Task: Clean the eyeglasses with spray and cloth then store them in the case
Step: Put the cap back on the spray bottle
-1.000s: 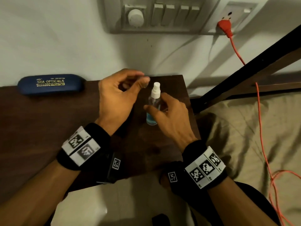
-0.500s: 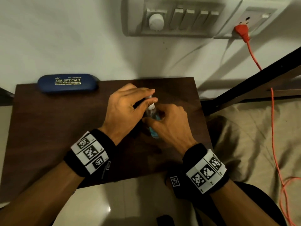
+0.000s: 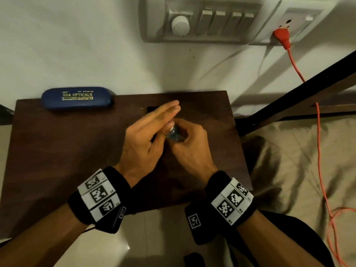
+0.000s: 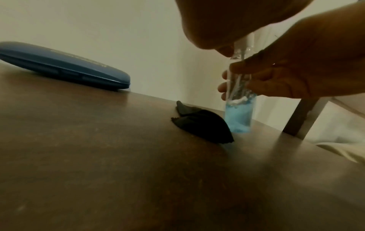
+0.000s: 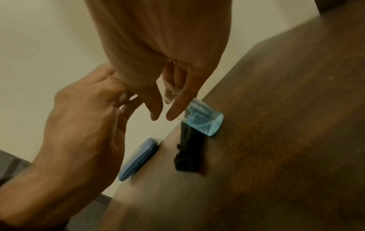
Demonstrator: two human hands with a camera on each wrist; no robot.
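Left hand [image 3: 142, 143] fingers now straightened over spray bottle [image 4: 240, 115]; right hand [image 3: 189, 145] fingers grip it.

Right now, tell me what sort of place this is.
Probably a bedroom: a small dark wooden bedside table against a white wall, a wall switchboard, and a bed with beige bedding beside it.
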